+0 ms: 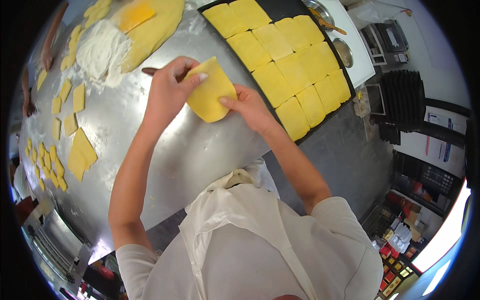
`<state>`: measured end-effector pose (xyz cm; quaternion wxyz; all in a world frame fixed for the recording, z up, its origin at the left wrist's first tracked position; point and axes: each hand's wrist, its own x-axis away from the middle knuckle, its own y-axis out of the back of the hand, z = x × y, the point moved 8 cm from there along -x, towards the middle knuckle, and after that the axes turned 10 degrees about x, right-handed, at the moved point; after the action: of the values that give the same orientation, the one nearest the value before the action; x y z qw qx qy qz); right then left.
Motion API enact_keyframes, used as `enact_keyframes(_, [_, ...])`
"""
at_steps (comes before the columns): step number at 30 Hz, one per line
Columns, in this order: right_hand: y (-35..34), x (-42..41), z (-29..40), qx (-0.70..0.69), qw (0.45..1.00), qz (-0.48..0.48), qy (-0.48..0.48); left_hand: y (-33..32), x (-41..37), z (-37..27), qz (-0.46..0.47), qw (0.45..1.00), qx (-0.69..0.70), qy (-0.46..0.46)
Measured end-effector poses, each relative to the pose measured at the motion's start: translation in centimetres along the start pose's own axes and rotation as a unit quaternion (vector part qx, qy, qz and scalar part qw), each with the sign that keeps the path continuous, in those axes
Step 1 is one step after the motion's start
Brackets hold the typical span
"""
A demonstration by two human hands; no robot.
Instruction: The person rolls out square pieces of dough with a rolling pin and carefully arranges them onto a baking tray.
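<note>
A thin rectangular sheet of yellow dough point(211, 93) is held up over the steel table, between my two hands. My left hand point(173, 80) pinches it near its upper left edge, thumb on top. At the lower right edge, my right hand point(247, 105) grips it between thumb and fingers. The dark end of some implement point(149, 71) pokes out beside my left hand; whether that hand holds it cannot be told. Just right of my hands lies a black baking tray point(287, 8), lined with several similar dough sheets point(273, 84) laid edge to edge.
The steel table point(180, 150) bears a flour heap point(101, 48), a large dough slab point(157, 37) with an orange scraper point(138, 17), and small dough pieces point(48, 163) at left. Another person's hand point(46, 60) is at the far left. Metal bowls point(343, 52) stand beyond the tray.
</note>
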<state>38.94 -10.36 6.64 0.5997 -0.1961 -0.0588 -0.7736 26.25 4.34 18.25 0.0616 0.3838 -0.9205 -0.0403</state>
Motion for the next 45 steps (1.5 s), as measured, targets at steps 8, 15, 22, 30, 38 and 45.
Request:
enact_keyframes(8, [16.4, -8.6, 5.3, 0.1, 0.986, -0.127, -0.031, -7.0, -20.1, 3.6, 0.039, 0.998, 0.03, -0.032])
enact_keyframes(15, [29.9, -18.6, 8.8, 0.194, 0.961, -0.195, -0.013, -13.8, -36.7, 7.8, 0.034, 0.999, 0.021, 0.01])
enact_keyframes(22, [35.1, -22.4, 11.2, 0.273, 0.94, -0.201, -0.039, -17.6, -45.2, 8.6, 0.021, 0.993, -0.071, -0.086])
enact_keyframes(30, [35.4, -22.5, 11.2, 0.312, 0.925, -0.209, -0.056, -18.2, -45.5, 9.5, -0.045, 0.982, -0.166, -0.081])
enact_keyframes(38, [35.9, -21.7, 12.0, 0.287, 0.93, -0.229, -0.034, -18.2, -42.0, 7.0, -0.117, 0.941, -0.235, -0.213])
enact_keyframes(45, [35.0, -19.1, 13.1, 0.55, 0.751, -0.318, 0.179, -22.0, -33.9, 7.8, 0.028, 0.826, -0.473, -0.306])
